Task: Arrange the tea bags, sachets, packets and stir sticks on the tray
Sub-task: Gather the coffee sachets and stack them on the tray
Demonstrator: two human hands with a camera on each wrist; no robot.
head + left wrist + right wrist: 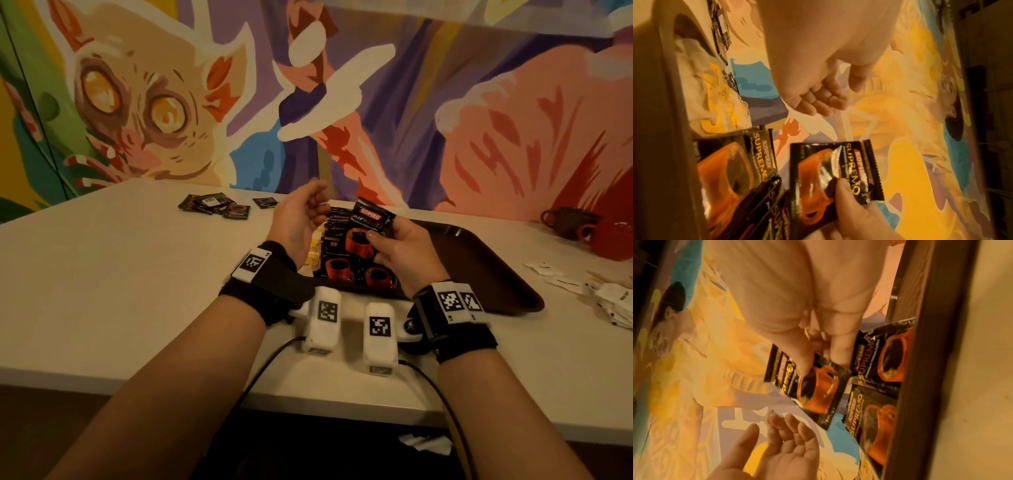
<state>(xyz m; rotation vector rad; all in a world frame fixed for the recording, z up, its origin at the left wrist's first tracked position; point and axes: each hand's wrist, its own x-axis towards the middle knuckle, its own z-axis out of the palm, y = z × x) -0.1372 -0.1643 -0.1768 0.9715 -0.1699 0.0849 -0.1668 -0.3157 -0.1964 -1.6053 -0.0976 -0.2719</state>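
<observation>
Pinching coffee sachet (371, 219) in right hand (402, 255), head view alone showing table (120, 274)

Dim warm amber light, wrist views blurred and soft, wide-angle edge bending

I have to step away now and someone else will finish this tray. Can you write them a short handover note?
Right hand pinches one Kopiko sachet above the tray.
Left hand is open, holding nothing.
Done: a row of Kopiko sachets and some yellow-tagged tea bags lie on the tray's left part.
Left: place the held sachet, then bring the loose dark sachets at the table's far left and the white packets on the right.
</observation>
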